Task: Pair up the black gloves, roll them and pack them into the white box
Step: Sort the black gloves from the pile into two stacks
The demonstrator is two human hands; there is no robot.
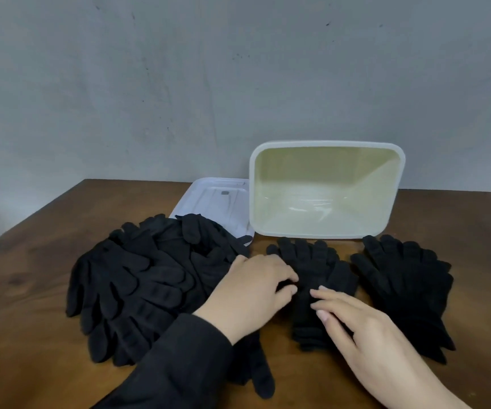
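Observation:
A stacked pair of black gloves lies flat in the middle of the table, fingers pointing at the white box. My left hand rests on the pair's left edge with fingertips curled onto the fabric. My right hand lies on the pair's cuff end with fingers nearly straight. A big heap of loose black gloves sits to the left, partly under my left sleeve. Another stack of black gloves lies to the right. The white box stands behind the gloves, tilted toward me, with nothing inside.
The box's white lid lies flat behind the heap, left of the box. The brown wooden table ends at a grey wall behind. One glove sticks out below my left forearm.

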